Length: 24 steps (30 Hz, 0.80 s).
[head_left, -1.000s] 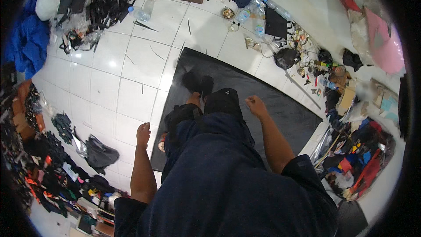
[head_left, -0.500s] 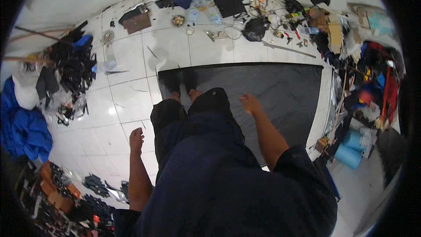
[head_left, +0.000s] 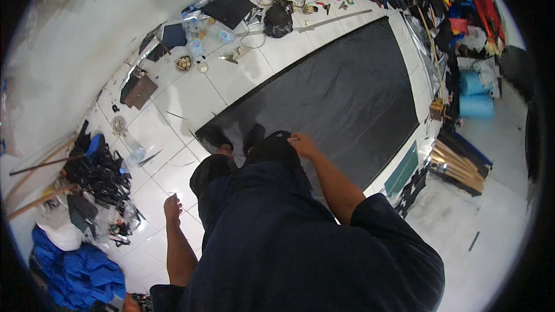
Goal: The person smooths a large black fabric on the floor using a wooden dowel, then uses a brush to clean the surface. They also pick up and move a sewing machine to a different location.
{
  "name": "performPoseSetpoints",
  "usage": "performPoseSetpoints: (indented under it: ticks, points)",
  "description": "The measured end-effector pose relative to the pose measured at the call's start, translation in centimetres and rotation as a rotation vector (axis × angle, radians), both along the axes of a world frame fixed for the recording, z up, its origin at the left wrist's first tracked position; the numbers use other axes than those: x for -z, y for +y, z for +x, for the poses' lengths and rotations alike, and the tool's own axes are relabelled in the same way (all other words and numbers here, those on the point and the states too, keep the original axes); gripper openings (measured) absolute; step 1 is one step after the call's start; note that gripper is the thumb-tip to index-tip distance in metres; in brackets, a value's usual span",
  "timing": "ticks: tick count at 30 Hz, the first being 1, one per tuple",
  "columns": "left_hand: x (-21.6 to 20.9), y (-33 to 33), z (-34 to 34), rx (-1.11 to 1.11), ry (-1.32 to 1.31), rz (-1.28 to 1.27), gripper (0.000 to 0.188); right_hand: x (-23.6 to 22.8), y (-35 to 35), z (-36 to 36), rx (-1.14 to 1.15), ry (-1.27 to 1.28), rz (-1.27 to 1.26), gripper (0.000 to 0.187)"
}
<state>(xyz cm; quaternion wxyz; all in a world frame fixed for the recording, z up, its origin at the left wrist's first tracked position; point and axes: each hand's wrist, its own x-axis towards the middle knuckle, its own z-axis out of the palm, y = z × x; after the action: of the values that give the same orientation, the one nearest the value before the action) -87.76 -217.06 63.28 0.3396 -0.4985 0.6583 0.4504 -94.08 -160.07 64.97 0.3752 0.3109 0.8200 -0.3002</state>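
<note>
A large black sheet (head_left: 329, 98) of thin, slightly creased material lies flat on the white tiled floor, and my feet are at its near left corner. My right hand (head_left: 303, 145) is beside the knee of my dark shorts (head_left: 272, 149), over the sheet, its fingers loosely bent and holding nothing I can see. Whether its fingertips touch the cloth, I cannot tell. Down at my left side, over the tiles, hangs my left hand (head_left: 172, 208), with loosely bent fingers and nothing in it.
Along the far wall lie a black bag (head_left: 278, 20), plastic bottles (head_left: 196, 49) and a brown piece (head_left: 140, 92). Black scraps (head_left: 104, 170) and blue cloth (head_left: 81, 271) are heaped at left. Light blue rolls (head_left: 477, 106) and wooden sticks (head_left: 457, 164) sit at right.
My view has turned to the right, so the sheet now slants and more floor shows at right. My right hand has come in to beside my knee. My left hand still hangs down.
</note>
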Motion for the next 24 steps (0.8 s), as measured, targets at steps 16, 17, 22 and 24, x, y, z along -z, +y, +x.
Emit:
performPoseSetpoints:
  ticks: [16,17,22,24]
  points:
    - [-0.3,13.8,-31.4,0.6,0.141,0.054,0.036,6.1,9.4,26.7,0.586,-0.099,0.116,0.044]
    - [-0.4,15.2,-33.1,0.635,0.154,-0.006,0.036,5.1,8.2,25.1,0.595,-0.123,0.049,0.045]
    - [-0.4,29.6,-40.0,0.961,0.082,-0.02,0.036,5.0,8.3,23.7,0.704,-0.104,0.029,0.044]
    - [-1.5,34.6,-42.4,1.079,0.133,0.017,0.036,3.5,8.5,20.1,0.943,-0.128,0.018,0.043]
